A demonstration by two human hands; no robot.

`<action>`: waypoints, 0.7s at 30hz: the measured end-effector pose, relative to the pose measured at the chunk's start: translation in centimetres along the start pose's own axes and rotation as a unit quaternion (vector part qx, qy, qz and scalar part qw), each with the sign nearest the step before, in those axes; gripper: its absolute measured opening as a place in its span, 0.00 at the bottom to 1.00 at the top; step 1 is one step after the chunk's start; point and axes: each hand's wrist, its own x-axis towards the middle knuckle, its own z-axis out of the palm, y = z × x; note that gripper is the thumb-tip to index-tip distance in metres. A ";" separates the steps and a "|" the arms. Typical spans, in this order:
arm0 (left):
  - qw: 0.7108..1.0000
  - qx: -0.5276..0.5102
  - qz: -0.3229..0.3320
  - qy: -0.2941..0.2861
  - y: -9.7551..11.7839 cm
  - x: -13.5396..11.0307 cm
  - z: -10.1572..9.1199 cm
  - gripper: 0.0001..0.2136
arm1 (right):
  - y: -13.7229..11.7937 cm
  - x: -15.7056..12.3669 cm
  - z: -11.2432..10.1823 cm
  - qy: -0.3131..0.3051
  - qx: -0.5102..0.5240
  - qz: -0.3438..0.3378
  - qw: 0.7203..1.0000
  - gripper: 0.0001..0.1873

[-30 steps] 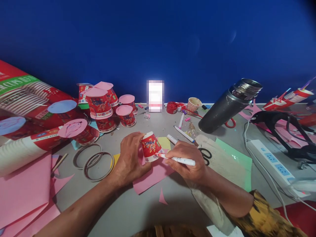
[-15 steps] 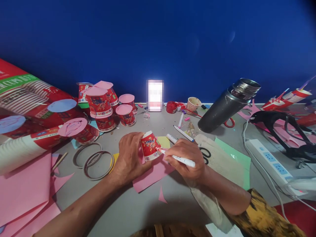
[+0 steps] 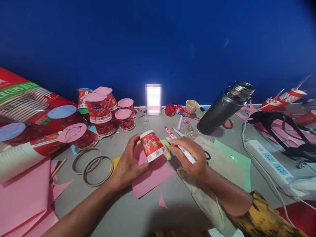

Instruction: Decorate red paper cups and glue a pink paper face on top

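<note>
My left hand is closed around a red patterned paper cup, tilted, its white floral band toward me. In my right hand is a white marker with a red tip end pointing up and left, apart from the cup. Beneath the cup lies a sheet of pink paper, with a yellow piece beside it. Other markers lie just beyond my right hand.
Several red cups topped with pink paper stand at the back left, near two grey rings. A dark flask leans on the right, before a power strip. A bright, blurred phone-like screen stands against the blue wall.
My right hand has drawn the marker away from the cup, and its tip now points upward. My left hand has turned the cup, showing a different side.
</note>
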 end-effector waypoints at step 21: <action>0.991 -0.119 -0.005 -0.064 0.3 -0.4 -0.3 0.46 | -0.1 -0.6 0.7 -0.083 -0.127 -0.153 0.977 0.13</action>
